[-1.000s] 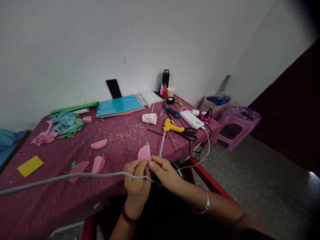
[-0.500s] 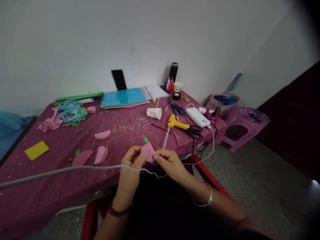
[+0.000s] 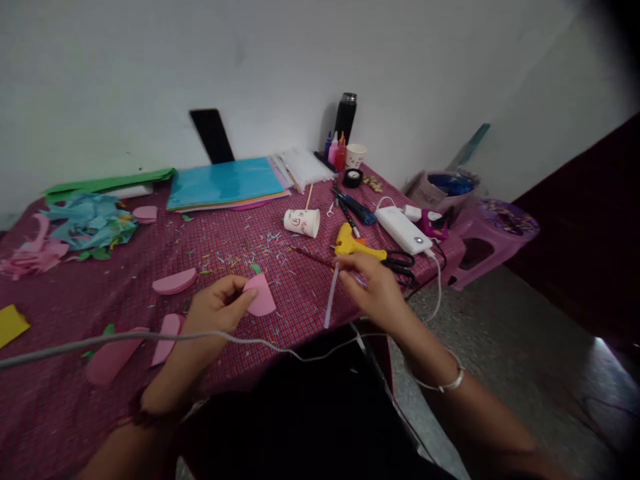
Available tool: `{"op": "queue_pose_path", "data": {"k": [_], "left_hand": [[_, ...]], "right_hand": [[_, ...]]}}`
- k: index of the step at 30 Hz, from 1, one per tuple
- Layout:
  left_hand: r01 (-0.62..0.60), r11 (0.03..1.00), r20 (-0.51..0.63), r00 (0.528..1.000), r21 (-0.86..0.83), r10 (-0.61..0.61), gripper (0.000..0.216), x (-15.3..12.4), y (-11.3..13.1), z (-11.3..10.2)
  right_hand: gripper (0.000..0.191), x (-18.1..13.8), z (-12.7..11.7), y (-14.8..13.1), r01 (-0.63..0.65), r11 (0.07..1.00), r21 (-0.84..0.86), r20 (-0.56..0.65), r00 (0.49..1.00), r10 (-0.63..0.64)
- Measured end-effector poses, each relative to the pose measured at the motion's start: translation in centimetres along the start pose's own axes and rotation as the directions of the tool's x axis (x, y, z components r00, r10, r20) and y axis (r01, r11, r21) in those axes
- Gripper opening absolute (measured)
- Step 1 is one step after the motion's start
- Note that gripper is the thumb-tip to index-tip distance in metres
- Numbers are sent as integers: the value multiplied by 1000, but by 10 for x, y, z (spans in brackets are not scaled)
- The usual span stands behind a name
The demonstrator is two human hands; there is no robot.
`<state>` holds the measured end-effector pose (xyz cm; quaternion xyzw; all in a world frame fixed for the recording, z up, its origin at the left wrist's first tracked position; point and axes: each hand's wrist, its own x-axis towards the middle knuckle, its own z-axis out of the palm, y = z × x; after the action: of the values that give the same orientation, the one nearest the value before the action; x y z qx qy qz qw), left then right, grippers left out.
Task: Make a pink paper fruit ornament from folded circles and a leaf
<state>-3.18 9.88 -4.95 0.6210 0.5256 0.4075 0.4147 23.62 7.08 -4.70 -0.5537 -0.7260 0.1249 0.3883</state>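
My left hand (image 3: 215,310) is closed, pinching a pink paper petal (image 3: 261,295) with a small green tip just above the red checked tablecloth (image 3: 240,247). My right hand (image 3: 374,288) is apart from the petal, stretched over the table's near right side. Its blurred fingertips are at the top end of a translucent glue stick (image 3: 330,300) behind the yellow glue gun (image 3: 357,245). I cannot tell whether it grips anything.
More pink petals (image 3: 174,281) lie at the left. A tipped paper cup (image 3: 303,221), black scissors (image 3: 400,260), a white power bank (image 3: 403,229), coloured paper sheets (image 3: 225,181) and a black flask (image 3: 345,117) are further back. A white cable (image 3: 100,341) crosses in front. A purple stool (image 3: 493,230) stands right.
My hands have parted. The right hand let go of the petal and moved right toward the glue gun. The left hand kept the petal and shifted left.
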Motion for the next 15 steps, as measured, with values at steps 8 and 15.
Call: {"op": "queue_pose_path", "data": {"k": [8,15], "left_hand": [[-48,970,48,998,238,38,4,28,-32,-3],[-77,899,4,997,431,83,9,29,-37,0]], "right_hand": [[57,41,-16,91,122,780,-614,243,969,40],[45,38,-17,108,106,820,-562,235,971,36]]}}
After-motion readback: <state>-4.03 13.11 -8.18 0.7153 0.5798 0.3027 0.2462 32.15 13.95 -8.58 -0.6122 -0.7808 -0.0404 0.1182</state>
